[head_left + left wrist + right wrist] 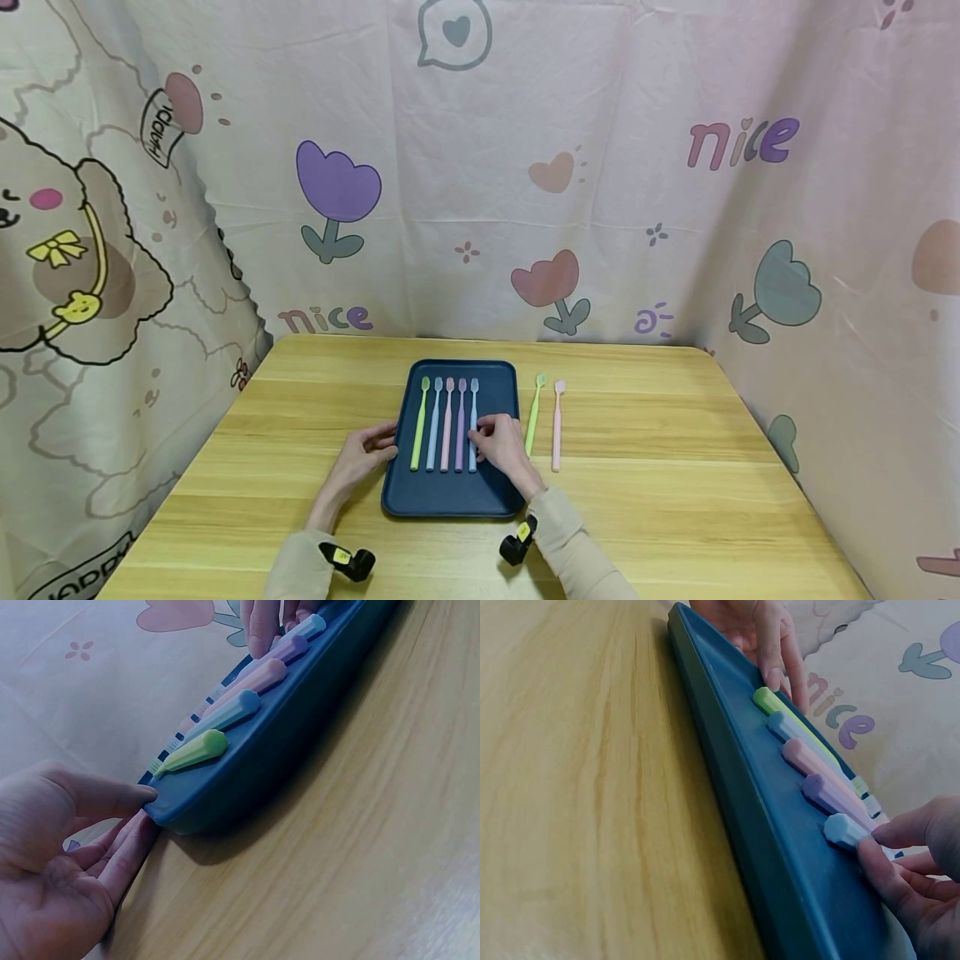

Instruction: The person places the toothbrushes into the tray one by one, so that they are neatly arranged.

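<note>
A dark blue tray lies on the table, bearing a row of toothbrushes set side by side, heads away from me. From left to right they are a green toothbrush, a blue toothbrush, a pink toothbrush, a purple toothbrush and a light blue toothbrush. My right hand pinches the light blue one between thumb and fingers, its handle end showing in the right wrist view. At the tray's left edge, my left hand grips the rim, thumb on top and fingers along the outer side.
Right of the tray, a yellow-green toothbrush and another pink toothbrush lie on the wooden table. The right hand partly covers the yellow-green one's lower end. A printed cloth hangs behind the table.
</note>
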Motion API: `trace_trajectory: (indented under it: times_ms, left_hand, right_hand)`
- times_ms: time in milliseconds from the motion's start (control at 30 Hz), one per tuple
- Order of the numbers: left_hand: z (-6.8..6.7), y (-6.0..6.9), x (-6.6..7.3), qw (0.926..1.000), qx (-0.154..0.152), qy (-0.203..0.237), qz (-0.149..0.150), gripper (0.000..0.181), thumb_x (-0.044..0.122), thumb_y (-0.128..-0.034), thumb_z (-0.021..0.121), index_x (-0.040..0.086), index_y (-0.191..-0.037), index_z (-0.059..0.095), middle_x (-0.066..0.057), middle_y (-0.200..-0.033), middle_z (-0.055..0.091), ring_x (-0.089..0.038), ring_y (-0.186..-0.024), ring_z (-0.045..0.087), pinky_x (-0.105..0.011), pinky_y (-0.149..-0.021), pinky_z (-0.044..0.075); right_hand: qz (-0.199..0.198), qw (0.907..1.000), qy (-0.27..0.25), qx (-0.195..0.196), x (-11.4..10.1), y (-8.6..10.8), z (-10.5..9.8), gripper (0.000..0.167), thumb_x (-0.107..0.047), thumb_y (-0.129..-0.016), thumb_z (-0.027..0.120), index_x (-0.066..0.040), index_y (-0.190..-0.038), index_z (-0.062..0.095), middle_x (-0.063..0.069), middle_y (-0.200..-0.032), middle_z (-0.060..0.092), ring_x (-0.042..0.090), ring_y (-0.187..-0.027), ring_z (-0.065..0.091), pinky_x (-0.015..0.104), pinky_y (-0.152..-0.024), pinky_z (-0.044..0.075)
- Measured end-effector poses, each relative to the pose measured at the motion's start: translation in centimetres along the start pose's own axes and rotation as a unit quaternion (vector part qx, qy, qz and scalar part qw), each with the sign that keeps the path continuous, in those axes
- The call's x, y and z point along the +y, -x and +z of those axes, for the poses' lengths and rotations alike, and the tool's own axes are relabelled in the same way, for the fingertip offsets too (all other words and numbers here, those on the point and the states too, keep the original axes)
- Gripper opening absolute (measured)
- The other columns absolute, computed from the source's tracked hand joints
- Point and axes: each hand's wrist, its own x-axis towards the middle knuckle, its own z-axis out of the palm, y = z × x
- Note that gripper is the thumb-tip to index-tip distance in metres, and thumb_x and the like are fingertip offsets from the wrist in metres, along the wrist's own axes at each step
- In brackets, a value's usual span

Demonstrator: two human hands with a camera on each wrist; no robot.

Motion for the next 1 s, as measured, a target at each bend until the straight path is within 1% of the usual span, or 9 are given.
trace_trajectory:
  times_ms: [300,400,633,733,833,1000]
  left_hand:
    - [0.01,-0.03,0.02,1.0,0.002,-0.007,-0.001,0.05,-0.005,-0.0928,0.064,-0.006,-0.142,0.053,-0.029,-0.133,0.063,-0.039,-0.122,0.062,-0.011,-0.084,0.049]
    - [0.03,-0.02,0.07,1.0,0.003,-0.006,0.0,0.05,-0.005,-0.0927,0.064,-0.006,-0.142,0.053,-0.029,-0.133,0.063,-0.039,-0.122,0.062,-0.011,-0.084,0.049]
    - [0.04,0.0,0.11,1.0,0.003,-0.004,-0.001,0.05,-0.005,-0.0928,0.064,-0.006,-0.142,0.053,-0.029,-0.133,0.063,-0.039,-0.123,0.062,-0.011,-0.084,0.049]
    - [0.03,0.01,0.13,1.0,0.001,-0.001,-0.001,0.05,-0.005,-0.0928,0.064,-0.006,-0.142,0.053,-0.029,-0.133,0.062,-0.039,-0.123,0.062,-0.011,-0.084,0.049]
    - [0.0,0.03,0.15,1.0,-0.001,0.002,0.001,0.05,-0.004,-0.0928,0.064,-0.006,-0.142,0.053,-0.029,-0.134,0.062,-0.039,-0.123,0.062,-0.011,-0.084,0.049]
    - [-0.01,0.1,0.2,1.0,-0.002,0.001,-0.002,0.051,-0.003,-0.0929,0.065,-0.006,-0.142,0.053,-0.029,-0.134,0.062,-0.039,-0.124,0.061,-0.011,-0.084,0.049]
  right_hand:
    - [0.002,1.0,-0.008,-0.003,-0.01,0.02,0.0,0.021,-0.005,-0.09,0.071,0.01,-0.105,0.073,0.01,-0.067,0.068,0.011,-0.045,0.063,0.02,-0.045,0.051]
    - [-0.003,0.9999,-0.01,-0.003,-0.03,0.02,-0.04,0.02,-0.005,-0.091,0.07,0.009,-0.104,0.074,0.009,-0.066,0.066,0.01,-0.045,0.063,0.02,-0.046,0.051]
    - [-0.023,0.9993,-0.03,0.003,-0.07,0.15,-0.22,0.018,-0.003,-0.091,0.069,0.011,-0.102,0.073,0.01,-0.066,0.065,0.017,-0.046,0.066,0.02,-0.045,0.051]
    - [-0.024,0.9991,-0.036,0.003,-0.12,0.19,-0.33,0.017,-0.003,-0.091,0.069,0.011,-0.101,0.072,0.012,-0.067,0.066,0.019,-0.047,0.067,0.021,-0.045,0.052]
    - [-0.022,0.9989,-0.04,0.005,-0.14,0.25,-0.46,0.02,-0.004,-0.091,0.069,0.012,-0.104,0.071,0.012,-0.069,0.066,0.02,-0.048,0.067,0.021,-0.046,0.052]
    - [-0.01,0.9992,-0.038,0.005,-0.12,0.42,-0.67,0.029,-0.007,-0.092,0.069,0.013,-0.112,0.069,0.01,-0.073,0.066,0.016,-0.048,0.066,0.021,-0.047,0.052]
